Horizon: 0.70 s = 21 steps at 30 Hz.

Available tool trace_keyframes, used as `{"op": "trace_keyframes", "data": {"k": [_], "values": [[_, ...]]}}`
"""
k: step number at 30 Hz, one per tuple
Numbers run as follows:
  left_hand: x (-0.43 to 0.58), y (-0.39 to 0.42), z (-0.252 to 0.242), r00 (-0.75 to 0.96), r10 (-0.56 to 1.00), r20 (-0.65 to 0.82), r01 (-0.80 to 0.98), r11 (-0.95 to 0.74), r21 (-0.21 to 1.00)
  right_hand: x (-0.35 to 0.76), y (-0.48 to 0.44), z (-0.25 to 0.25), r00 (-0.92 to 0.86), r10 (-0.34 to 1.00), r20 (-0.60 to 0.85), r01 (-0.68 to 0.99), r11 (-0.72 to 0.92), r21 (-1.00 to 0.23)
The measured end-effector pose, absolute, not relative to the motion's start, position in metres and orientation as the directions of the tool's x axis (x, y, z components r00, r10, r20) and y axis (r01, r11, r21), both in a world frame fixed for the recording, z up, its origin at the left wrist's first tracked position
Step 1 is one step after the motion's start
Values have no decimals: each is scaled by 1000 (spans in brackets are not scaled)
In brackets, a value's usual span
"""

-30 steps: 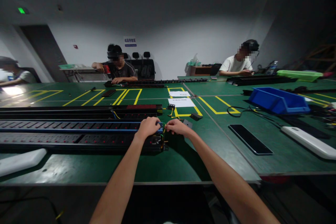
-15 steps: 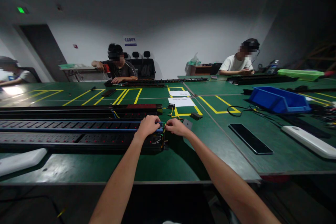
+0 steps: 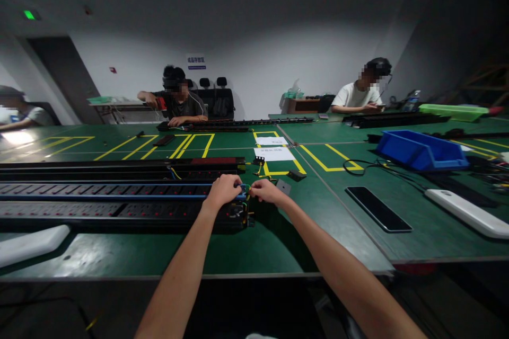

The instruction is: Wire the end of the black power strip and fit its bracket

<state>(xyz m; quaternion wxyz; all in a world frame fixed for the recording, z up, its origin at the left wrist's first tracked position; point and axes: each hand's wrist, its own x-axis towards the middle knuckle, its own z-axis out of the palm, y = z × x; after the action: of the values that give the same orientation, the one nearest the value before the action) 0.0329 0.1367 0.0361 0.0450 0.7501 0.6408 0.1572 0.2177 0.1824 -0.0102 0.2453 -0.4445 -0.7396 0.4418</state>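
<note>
A long power strip with blue edges (image 3: 119,190) lies across the green table, its row of sockets dotted with red. My left hand (image 3: 226,189) is closed over its right end, fingers curled round the blue-edged body. Just past that end, my right hand (image 3: 265,192) pinches a thin yellow-green wire (image 3: 249,190) that comes out of the strip. In front lies a black power strip (image 3: 159,212) with an open right end where wires show. Behind is a black housing (image 3: 99,165) with loose wires (image 3: 175,172). The fingertips partly hide the wire's end.
Right of my hands lie a dark phone (image 3: 377,208), a white device (image 3: 467,212) with a black cable, and a blue bin (image 3: 422,149). A small grey plate (image 3: 283,186) and paper sheets (image 3: 274,154) lie beyond my right hand. Across the table, one person holds a red tool (image 3: 160,104).
Both hands stay at the strip's right end with almost no movement. The view has shifted very slightly.
</note>
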Motion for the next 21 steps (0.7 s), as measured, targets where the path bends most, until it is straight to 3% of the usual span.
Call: {"op": "trace_keyframes", "data": {"k": [8,21], "values": [[32,137,35,136,971,195,945,-186,270,223,184,-6,-405,900,-161,295,-39,-955],[34,135,38,128,977,173,948,-172,269,221,180,-6,-447,890,-91,332,71,-941]]}}
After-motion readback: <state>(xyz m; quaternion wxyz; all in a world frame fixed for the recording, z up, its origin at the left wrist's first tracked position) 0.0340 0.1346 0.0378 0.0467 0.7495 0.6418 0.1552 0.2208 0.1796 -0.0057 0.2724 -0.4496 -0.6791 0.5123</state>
